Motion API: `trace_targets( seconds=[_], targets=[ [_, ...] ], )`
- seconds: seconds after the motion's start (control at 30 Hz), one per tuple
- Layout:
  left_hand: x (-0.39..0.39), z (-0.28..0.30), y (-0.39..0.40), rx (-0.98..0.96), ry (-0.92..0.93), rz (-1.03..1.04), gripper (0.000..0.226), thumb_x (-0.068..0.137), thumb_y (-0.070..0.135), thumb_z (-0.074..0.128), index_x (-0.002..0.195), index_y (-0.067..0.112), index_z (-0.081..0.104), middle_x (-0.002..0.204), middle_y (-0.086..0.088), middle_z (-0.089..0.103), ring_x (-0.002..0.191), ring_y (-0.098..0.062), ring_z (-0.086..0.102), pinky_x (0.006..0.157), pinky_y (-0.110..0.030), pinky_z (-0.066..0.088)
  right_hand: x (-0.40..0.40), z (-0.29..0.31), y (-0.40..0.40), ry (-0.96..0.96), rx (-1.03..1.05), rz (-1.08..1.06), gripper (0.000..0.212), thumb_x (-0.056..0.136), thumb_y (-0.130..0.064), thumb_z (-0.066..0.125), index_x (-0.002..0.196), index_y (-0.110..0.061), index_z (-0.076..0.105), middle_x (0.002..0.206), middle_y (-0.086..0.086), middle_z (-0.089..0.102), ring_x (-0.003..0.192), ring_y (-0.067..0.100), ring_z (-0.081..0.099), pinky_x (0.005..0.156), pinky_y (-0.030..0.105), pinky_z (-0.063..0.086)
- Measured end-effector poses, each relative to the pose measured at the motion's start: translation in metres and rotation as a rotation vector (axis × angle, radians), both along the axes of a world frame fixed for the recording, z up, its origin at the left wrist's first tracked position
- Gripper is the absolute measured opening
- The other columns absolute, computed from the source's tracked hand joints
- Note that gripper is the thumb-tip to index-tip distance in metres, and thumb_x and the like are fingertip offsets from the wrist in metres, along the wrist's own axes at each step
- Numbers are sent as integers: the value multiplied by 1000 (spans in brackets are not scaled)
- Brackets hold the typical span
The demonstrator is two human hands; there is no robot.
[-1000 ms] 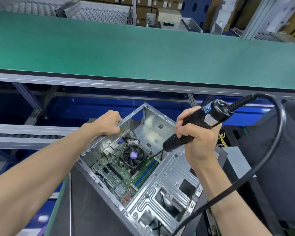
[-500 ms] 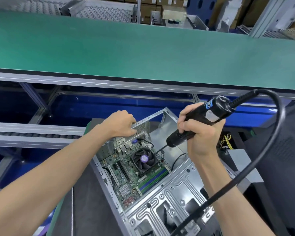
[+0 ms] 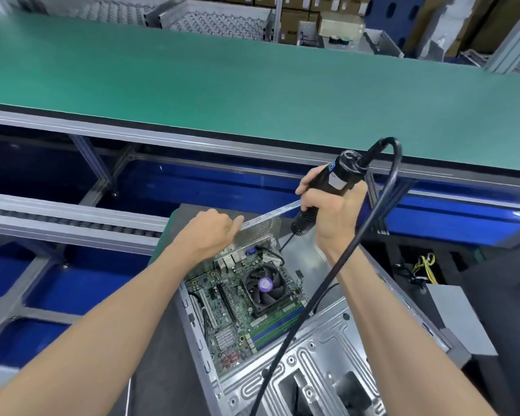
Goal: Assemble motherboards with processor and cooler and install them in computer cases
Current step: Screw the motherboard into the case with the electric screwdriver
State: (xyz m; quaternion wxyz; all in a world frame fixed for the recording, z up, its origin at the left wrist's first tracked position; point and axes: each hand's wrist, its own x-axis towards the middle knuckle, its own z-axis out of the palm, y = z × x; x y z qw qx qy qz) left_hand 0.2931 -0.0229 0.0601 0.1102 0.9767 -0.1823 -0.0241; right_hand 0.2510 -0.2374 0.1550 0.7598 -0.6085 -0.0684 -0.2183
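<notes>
The left hand (image 3: 212,232) grips the stiff, sharp-edged case (image 3: 327,364) rim; the right hand (image 3: 332,213) wraps the screwdriver (image 3: 321,190). The board (image 3: 237,307) looks fragile: hold the frame only.

Open computer case (image 3: 327,364) lying on a worktop (image 3: 159,364), a conveyor belt (image 3: 222,76) behind it.
A motherboard (image 3: 231,307) sits inside the case toward its left wall; a cooler (image 3: 264,288) sits on the board's far right part.
</notes>
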Motion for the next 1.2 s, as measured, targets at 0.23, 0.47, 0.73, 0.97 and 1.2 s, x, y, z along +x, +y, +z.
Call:
trace_targets(
  seconds=[0.23,0.47,0.73,0.97,1.2],
  targets=[
    [-2,2,0,160,3,-25,33,108,27,28,77,15,31,46,-1,25,41,-22,22,42,-32,25,20,-12,-3,28,-47,14,33,48,11,54,58,-18,66,59,3,63,54,22,56,47,26,41],
    [-2,3,-3,112,-8,11,38,108,29,27,74,13,34,45,-1,25,41,-23,23,43,-34,28,29,-24,-1,65,-11,39,29,49,9,55,58,-17,67,57,7,62,52,22,54,46,26,40],
    [-4,7,-6,23,-4,42,53,109,32,32,58,19,21,42,0,23,38,-25,26,47,-44,47,35,-33,3,136,-13,53,19,52,5,57,62,-9,64,58,9,60,49,21,50,45,25,38],
    [-4,7,-7,-18,2,76,62,108,39,30,52,13,27,41,-4,30,40,-29,38,56,-46,52,33,-29,16,125,-142,142,25,57,8,59,63,-16,65,62,9,62,56,22,56,49,26,42],
    [-4,7,-6,-30,2,65,60,108,37,31,52,17,24,40,-3,30,42,-35,49,55,-50,54,35,-29,16,139,-155,144,32,64,25,53,66,-5,64,57,7,60,51,15,52,46,22,40]
  ],
)
